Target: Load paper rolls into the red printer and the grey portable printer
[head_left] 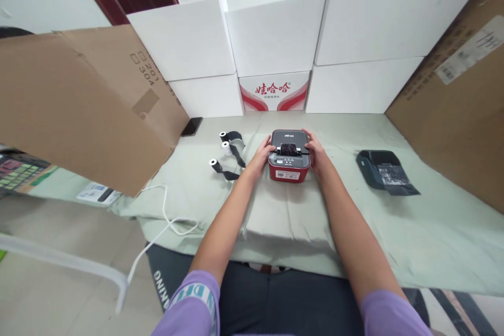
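Left grip (pixel 260 156) and right grip (pixel 315 152) hold the red printer (pixel 289 161) between them.

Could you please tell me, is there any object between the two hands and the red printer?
Nothing visible stands in the way: the left hand and right hand touch opposite sides of the red printer. The three rolls lie apart, left of it.

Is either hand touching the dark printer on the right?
No, the left hand and right hand grip the red-and-black printer, well apart from the dark printer.
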`<state>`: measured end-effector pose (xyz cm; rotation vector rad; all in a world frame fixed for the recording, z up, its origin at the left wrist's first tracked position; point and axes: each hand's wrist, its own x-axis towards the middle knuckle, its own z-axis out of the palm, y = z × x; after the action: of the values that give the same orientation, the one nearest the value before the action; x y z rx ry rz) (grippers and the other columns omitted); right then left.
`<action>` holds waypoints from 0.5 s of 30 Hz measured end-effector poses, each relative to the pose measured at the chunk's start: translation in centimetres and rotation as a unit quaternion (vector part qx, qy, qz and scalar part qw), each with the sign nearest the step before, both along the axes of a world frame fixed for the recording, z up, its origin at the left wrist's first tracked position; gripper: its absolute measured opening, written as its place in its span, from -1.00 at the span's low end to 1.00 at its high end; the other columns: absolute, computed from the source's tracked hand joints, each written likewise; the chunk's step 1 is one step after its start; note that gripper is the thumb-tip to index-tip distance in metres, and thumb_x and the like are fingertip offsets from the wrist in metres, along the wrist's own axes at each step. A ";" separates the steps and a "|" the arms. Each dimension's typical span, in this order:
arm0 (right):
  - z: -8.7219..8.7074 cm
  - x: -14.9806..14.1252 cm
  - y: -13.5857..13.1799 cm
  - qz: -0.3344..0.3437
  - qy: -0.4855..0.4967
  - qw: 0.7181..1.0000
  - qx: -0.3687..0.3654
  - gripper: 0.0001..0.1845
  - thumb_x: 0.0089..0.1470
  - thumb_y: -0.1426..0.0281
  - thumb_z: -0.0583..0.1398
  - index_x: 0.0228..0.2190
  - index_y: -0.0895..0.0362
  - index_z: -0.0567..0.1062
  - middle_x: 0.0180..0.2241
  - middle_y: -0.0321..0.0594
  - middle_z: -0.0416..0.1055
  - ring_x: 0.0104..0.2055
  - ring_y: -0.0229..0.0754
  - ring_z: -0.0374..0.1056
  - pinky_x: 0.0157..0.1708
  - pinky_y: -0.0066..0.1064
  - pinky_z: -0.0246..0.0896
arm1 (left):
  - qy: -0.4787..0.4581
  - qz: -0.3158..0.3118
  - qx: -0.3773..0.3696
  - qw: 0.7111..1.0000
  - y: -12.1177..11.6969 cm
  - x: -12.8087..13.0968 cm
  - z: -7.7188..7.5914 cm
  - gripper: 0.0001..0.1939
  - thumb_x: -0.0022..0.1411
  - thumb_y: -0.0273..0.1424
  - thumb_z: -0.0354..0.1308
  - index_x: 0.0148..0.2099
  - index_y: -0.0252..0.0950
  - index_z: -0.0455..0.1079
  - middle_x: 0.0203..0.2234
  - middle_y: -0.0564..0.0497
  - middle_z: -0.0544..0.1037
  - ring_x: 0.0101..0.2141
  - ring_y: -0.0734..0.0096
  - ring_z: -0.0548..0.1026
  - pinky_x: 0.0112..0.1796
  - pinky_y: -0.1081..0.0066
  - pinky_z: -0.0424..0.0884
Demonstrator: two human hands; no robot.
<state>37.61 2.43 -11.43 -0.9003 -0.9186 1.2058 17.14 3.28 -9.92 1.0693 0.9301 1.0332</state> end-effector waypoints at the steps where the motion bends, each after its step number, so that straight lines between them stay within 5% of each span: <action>1: 0.0 0.0 0.0 0.003 0.001 1.000 -0.001 -0.33 -0.31 0.36 0.22 -0.02 -0.03 0.45 -0.09 -0.30 0.52 -0.14 -0.09 0.43 -0.23 -0.33 0.35 | -0.015 0.000 -0.004 1.000 -0.2 0.1 0.0 -0.24 0.12 -0.36 0.19 0.39 -0.11 0.25 0.25 -0.02 0.44 0.17 0.13 0.45 0.17 0.20 0.35; 15: 0.1 0.4 0.1 0.003 -0.024 1.000 -0.002 -0.34 -0.36 0.41 0.23 -0.07 -0.01 0.53 -0.13 -0.33 0.55 -0.20 -0.13 0.42 -0.35 -0.41 0.34 | -0.057 0.004 0.024 0.998 -0.6 0.3 -0.5 -0.28 0.09 -0.40 0.21 0.34 -0.23 0.32 0.29 -0.05 0.41 0.24 0.14 0.40 0.25 0.22 0.27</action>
<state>37.96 2.53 -11.31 -0.9334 -0.9594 1.1962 17.39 2.68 -10.39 1.0359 0.8217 1.1169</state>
